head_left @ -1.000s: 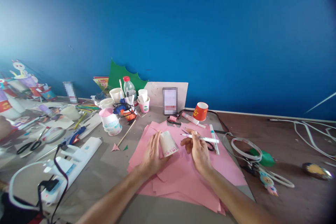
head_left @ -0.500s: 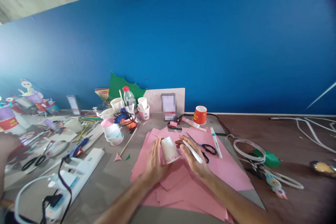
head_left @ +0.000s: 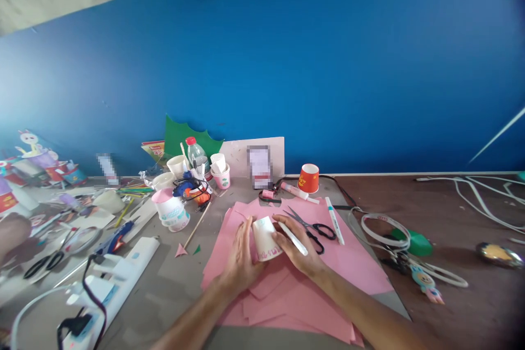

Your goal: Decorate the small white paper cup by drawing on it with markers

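Note:
My left hand point(head_left: 241, 257) grips a white paper cup point(head_left: 264, 235) from its left side. Pink marks run along the cup's lower edge. In my right hand point(head_left: 301, 249) is a white marker point(head_left: 292, 238), lying slantwise between the fingers, while the fingertips touch the cup's right side. Both hands rest over a stack of pink paper point(head_left: 295, 311). Black-handled scissors point(head_left: 323, 231) lie just beyond my right hand, with a second white marker point(head_left: 335, 221) to their right.
A red paper cup point(head_left: 307, 179) stands at the back near a propped phone point(head_left: 260, 166). To the left are stacked cups point(head_left: 170, 209), a plastic bottle point(head_left: 196, 154) and a power strip point(head_left: 135, 262). Another person's hand point(head_left: 12, 235) is at far left. Cables and a keychain point(head_left: 426, 284) lie right.
My right hand has come in against the cup, and its fingertips now touch the cup's side. The whole view has shifted slightly.

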Tool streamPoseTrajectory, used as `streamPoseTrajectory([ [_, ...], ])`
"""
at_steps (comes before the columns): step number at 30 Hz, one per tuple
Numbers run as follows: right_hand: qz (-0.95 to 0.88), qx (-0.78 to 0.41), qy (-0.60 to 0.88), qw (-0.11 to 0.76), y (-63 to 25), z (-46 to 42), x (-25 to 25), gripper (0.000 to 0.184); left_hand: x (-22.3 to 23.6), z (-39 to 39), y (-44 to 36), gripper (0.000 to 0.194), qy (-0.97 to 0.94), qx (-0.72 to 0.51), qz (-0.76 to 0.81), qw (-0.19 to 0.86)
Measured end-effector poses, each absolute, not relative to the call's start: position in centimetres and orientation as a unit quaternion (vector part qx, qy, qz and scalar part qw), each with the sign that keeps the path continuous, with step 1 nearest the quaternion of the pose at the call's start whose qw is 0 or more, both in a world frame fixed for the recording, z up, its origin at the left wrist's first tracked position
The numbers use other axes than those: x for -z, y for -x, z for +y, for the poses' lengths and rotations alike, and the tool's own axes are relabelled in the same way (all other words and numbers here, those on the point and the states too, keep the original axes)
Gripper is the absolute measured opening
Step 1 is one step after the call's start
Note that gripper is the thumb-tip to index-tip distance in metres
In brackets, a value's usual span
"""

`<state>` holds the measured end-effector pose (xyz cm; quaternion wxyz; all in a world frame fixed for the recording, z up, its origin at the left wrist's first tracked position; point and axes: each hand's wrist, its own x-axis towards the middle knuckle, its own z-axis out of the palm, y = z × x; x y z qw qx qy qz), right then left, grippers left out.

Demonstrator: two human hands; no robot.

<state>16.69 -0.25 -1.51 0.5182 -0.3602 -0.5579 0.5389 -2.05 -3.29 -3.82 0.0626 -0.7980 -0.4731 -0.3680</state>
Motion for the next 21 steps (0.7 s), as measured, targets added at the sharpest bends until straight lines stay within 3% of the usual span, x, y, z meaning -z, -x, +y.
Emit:
streamPoseTrajectory([
  [4,-0.544,-0.542,0.36,0.53,-16.7,-0.1,1.7,0.042,3.8,-3.3,2.0,0.098,0.809,0.352,-0.469,0.041],
  [9,-0.55,-0.506,0.363,0.556,-16.6,-0.2,1.8,0.042,4.5,-3.2,1.9,0.081,0.792,0.362,-0.49,0.042],
  [15,-0.493,-0.487,0.363,0.623,-17.3,-0.3,0.6,0.039,4.1,-3.0,2.1,0.078,0.776,0.375,-0.507,-0.01],
  [21,-0.484,-0.551,0.367,0.573,-17.2,-0.8,0.7,0.041,3.0,-3.2,2.0,0.081,0.778,0.373,-0.503,-0.044],
])
